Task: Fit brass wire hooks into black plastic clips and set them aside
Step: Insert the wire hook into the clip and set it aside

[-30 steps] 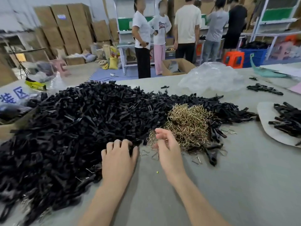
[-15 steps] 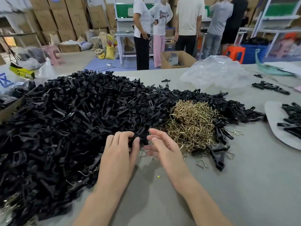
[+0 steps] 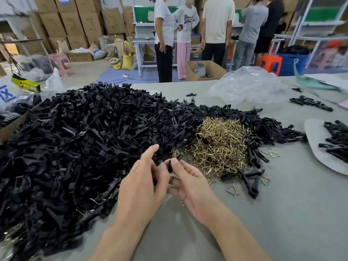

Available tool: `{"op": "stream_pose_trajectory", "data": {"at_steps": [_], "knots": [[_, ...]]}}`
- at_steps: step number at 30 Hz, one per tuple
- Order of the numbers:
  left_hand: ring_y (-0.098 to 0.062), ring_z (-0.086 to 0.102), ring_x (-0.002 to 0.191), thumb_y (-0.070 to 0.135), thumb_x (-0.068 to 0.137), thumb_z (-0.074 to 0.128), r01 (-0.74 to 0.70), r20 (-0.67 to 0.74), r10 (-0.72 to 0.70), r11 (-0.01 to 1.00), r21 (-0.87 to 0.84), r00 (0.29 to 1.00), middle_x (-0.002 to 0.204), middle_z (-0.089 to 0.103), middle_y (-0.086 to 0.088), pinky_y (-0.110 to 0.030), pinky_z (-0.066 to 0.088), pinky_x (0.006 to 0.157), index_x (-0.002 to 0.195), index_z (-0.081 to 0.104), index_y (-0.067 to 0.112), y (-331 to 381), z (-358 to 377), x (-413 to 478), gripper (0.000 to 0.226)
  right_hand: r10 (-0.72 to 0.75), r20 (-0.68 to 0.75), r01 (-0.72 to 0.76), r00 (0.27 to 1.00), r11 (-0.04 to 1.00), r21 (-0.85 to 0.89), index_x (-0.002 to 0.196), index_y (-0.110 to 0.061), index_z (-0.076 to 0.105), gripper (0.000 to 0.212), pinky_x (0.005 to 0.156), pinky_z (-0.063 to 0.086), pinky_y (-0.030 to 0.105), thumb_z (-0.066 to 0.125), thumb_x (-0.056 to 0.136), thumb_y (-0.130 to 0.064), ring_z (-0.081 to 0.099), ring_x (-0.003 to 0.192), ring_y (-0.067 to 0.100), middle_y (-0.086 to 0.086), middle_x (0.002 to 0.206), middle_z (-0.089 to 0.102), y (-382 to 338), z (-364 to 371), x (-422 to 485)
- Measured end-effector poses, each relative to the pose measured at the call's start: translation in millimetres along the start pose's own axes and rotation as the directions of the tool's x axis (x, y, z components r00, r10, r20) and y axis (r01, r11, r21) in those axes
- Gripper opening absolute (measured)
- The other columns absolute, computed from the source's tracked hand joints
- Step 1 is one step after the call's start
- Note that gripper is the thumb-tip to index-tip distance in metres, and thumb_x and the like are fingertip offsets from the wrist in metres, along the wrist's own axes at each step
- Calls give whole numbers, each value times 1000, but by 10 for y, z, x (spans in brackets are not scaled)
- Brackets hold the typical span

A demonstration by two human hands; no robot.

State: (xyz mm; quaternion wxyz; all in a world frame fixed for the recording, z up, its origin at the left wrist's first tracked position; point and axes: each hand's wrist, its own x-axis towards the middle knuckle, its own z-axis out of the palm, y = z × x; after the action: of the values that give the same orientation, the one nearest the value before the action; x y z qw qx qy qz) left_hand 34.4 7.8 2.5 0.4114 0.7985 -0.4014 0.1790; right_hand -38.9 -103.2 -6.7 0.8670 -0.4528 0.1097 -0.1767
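Left hand (image 3: 139,183), right hand (image 3: 190,183) — clip (image 3: 170,165) between

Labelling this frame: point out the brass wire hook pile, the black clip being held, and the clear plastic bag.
brass wire hook pile (image 3: 220,144): head view, middle of the heap.
black clip (image 3: 170,166): head view, its exposed upper end.
clear plastic bag (image 3: 246,85): head view, crumpled middle.

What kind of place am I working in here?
Probably a small factory or packing workshop: stacked cartons along the wall, a bulk heap of black clips beside brass hooks on the table, workbenches behind.
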Motion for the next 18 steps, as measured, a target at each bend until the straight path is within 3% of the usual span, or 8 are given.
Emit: {"op": "stream_pose_trajectory", "data": {"at_steps": [3,6,8,10,13,16,18], "knots": [[-2,53,54,55,97,31,84,-51,-87,995,-53,995,65,58,17,-29,44,54,112,54,40,-39,-16,-30,31,-51,-107,53,993,998,17,102,-5,67,28,76,61,35,62,91,-30,73,83,24,14,95,73,-69,-41,17],[-7,52,50,64,99,25,289,-4,-297,930,-226,955,61,60,12,-30,42,53,85,63,37,-36,18,-34,49,-50,-168,44,984,998,-40,103,-8,70,25,69,60,32,62,93,-30,71,74,21,8,86,71,-102,-83,30],[-7,52,51,66,99,28,415,19,-434,846,-335,901,67,63,1,-23,44,53,81,67,35,-57,34,4,53,-24,-186,11,982,998,-69,105,-9,71,21,66,59,32,59,100,-25,69,71,20,6,81,70,-94,-85,28],[-6,43,47,63,100,32,487,42,-517,771,-410,855,59,54,-4,-26,40,51,80,68,35,-106,18,45,49,-12,-190,-7,982,995,-98,105,-11,72,19,65,58,32,58,102,-23,68,71,20,4,80,69,-85,-74,26],[-4,32,44,57,101,39,510,48,-544,748,-425,838,48,36,11,-26,33,49,82,68,32,-175,-6,71,42,-18,-183,-10,983,988,-155,104,-11,71,18,66,58,30,57,102,-22,69,73,19,4,80,69,-78,-54,17],[-2,45,43,49,102,45,517,73,-553,713,-473,830,52,53,14,-12,37,44,85,67,28,-184,0,88,35,-31,-135,-5,990,968,-253,105,-12,71,18,69,60,30,55,103,-20,71,78,18,0,84,73,-60,-31,-3],[-3,60,51,42,102,49,538,118,-561,682,-496,819,67,67,13,-17,45,47,88,67,27,-194,12,103,28,-40,-99,5,994,944,-330,107,-13,71,18,73,61,29,55,104,-19,72,82,15,-2,89,75,-49,-12,-24]]}}
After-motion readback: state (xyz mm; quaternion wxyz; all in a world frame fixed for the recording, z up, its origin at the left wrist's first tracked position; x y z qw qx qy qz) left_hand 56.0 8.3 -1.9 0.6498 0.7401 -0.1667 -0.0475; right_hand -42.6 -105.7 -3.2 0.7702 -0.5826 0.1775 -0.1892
